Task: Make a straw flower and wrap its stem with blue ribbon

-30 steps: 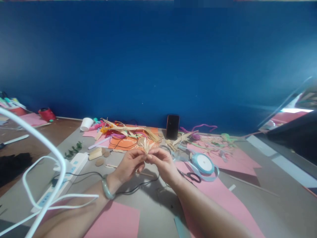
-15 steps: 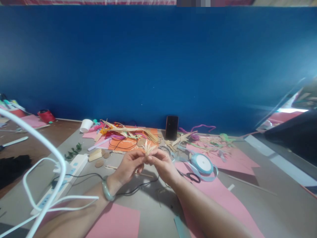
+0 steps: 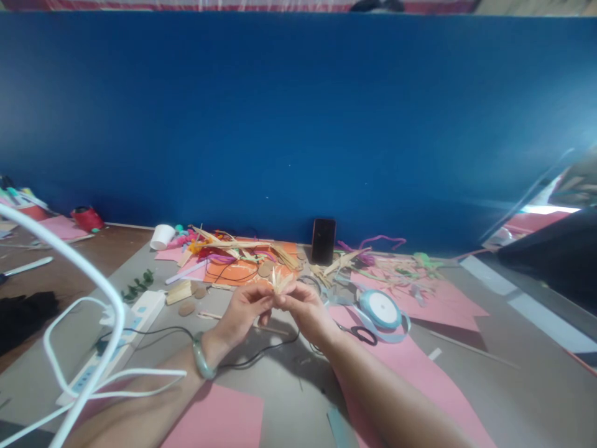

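Observation:
Between my two hands, above the middle of the grey table, is a small pale straw-coloured flower [image 3: 281, 282] with pointed petals fanning upward. My left hand [image 3: 249, 306] pinches its base from the left with thumb and fingertips. From the right, my right hand [image 3: 306, 311] grips the same base, thumb against the index finger. The fingertips of both hands meet and hide the lower end of the flower. A pale green bangle [image 3: 202, 356] circles my left wrist. Scissors [image 3: 361, 334] with dark handles lie just right of my right hand.
A blue ribbon spool [image 3: 383, 308] lies right on pink paper [image 3: 420, 367]. Husk strips [image 3: 242, 250] pile on orange paper behind. A phone [image 3: 323, 241] leans against the blue partition [image 3: 298, 124]. A power strip [image 3: 124, 339], white cable [image 3: 84, 267] and paper cup [image 3: 162, 237] are left.
The petals of the flower have turned slightly and look broader from this side. Both hands stay in nearly the same place, still pinching its base.

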{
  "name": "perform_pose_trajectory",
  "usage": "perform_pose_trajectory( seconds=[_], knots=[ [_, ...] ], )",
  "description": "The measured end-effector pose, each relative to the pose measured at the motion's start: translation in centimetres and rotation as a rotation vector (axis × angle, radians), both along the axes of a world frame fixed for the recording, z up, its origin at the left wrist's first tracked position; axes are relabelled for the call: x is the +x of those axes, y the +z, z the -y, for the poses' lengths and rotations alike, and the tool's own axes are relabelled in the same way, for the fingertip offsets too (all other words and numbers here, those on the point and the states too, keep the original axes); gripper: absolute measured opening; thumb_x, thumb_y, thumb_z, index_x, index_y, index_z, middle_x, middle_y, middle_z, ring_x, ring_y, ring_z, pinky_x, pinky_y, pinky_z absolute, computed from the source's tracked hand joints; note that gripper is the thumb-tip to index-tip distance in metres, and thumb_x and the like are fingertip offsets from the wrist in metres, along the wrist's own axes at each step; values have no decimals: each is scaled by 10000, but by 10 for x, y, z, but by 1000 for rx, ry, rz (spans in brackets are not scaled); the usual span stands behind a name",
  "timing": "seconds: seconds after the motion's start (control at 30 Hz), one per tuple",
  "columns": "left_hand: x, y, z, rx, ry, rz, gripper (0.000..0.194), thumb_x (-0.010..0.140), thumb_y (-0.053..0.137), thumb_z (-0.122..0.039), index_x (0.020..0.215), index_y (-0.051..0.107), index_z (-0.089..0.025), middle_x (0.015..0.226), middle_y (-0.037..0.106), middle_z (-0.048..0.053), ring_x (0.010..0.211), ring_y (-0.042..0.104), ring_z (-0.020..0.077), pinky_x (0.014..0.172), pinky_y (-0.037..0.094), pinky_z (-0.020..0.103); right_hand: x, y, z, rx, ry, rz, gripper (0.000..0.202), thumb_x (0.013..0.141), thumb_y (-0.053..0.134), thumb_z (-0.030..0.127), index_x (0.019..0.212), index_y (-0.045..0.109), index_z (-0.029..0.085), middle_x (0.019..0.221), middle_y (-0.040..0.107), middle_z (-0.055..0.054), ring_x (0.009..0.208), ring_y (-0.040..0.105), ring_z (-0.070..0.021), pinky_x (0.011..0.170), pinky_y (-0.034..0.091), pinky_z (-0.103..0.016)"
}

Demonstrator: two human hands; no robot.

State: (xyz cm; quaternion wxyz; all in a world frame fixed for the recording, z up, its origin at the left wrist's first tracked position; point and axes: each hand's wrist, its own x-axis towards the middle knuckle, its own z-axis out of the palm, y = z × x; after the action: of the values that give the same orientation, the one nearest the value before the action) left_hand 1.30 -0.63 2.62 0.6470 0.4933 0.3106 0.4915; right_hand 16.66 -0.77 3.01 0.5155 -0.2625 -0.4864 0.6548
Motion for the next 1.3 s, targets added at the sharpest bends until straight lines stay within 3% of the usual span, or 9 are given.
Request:
perform_pose_trajectory(
  seconds=[0.2, 0.57, 0.73, 0.97, 1.3],
  knots=[
    [-1, -7, -2, -11, -3, 5, 296, 669, 773, -382, 685, 607, -137, 421, 500, -60, 360, 436, 61, 385, 307, 186, 3, 0, -3, -59, 12, 28, 199, 652, 800, 296, 712, 641, 191, 660, 654, 7, 624, 622, -165, 681, 485, -331],
    [-3, -6, -4, 30, -30, -36, 294, 753, 690, -406, 670, 631, -130, 447, 519, -39, 386, 453, 68, 409, 329, 195, 3, 5, 0, -17, -105, 84, 159, 672, 776, 278, 663, 653, 176, 610, 611, 29, 570, 492, -89, 605, 394, -240],
    [-2, -8, -4, 57, 38, -53, 269, 758, 687, -391, 690, 618, -141, 446, 522, -45, 377, 442, 64, 402, 317, 189, -2, 5, 5, 14, -221, 143, 163, 697, 754, 292, 706, 638, 179, 638, 624, 14, 590, 528, -105, 587, 418, -241],
    [-2, -13, -2, 241, 152, -123, 202, 819, 637, -341, 757, 633, -149, 469, 521, -44, 420, 466, 72, 478, 382, 206, -9, 7, 13, 139, -442, 249, 197, 698, 755, 338, 653, 652, 177, 654, 610, -5, 608, 547, -125, 591, 470, -259],
    [-3, -25, 1, 326, 213, -187, 173, 833, 619, -325, 853, 622, -154, 537, 526, -37, 455, 492, 83, 475, 388, 201, -11, 6, 16, 182, -437, 244, 136, 696, 762, 296, 690, 684, 186, 720, 636, -16, 692, 590, -149, 679, 488, -289]
  ],
)
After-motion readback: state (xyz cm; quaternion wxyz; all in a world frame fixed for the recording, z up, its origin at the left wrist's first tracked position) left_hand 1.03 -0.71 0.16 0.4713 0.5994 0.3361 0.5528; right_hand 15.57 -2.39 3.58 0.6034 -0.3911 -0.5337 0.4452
